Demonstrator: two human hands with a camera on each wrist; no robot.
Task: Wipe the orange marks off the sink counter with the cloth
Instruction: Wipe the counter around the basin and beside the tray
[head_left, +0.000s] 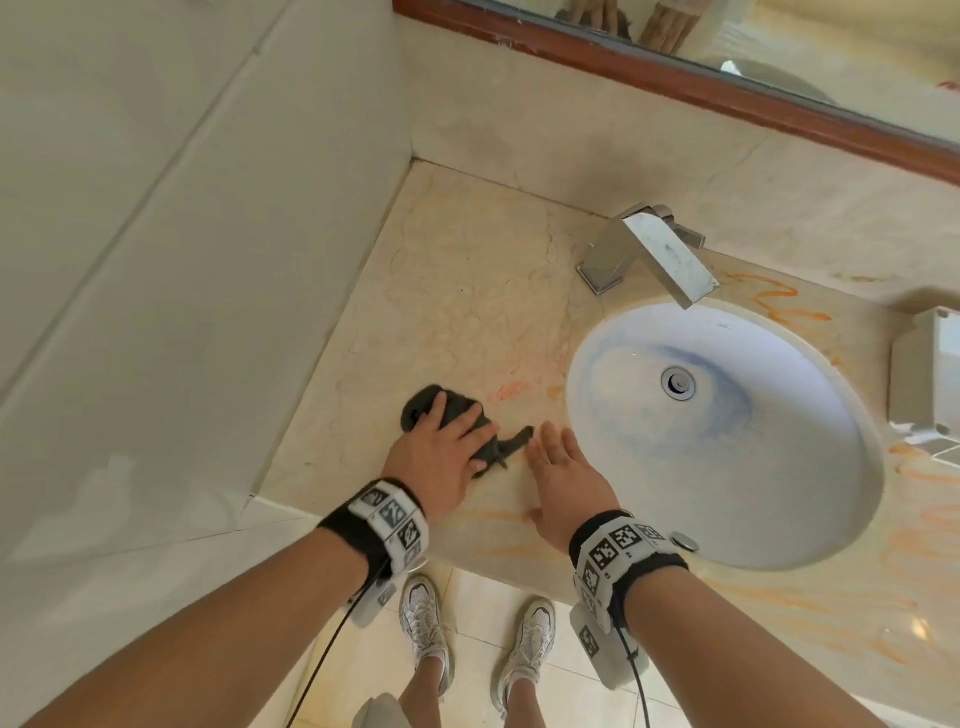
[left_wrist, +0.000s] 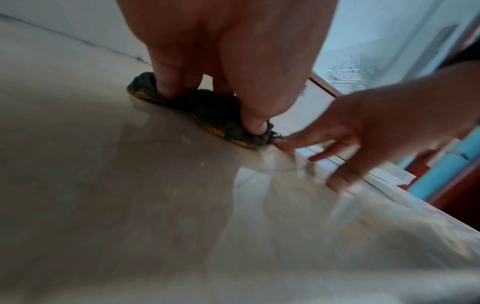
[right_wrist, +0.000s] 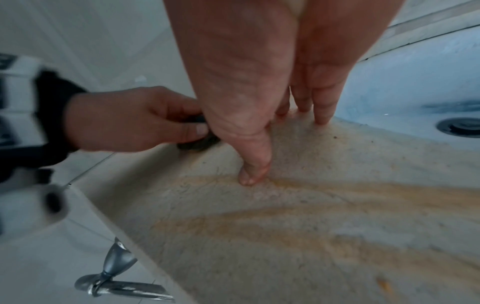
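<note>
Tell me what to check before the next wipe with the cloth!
1. Cloth under a hand: ok. The left hand presses the dark grey cloth onto the counter.
2. Cloth flat: not ok. It is bunched, with a tail poking toward the right hand.
3. Right hand clear of the cloth's path: not ok. It rests open on the counter right beside the tail.
4. Marks left to wipe: ok. An orange smear lies just past the cloth, more orange streaks near the counter's front edge.
5. Cloth still clean: not ok. Orange shows on its underside.
</note>
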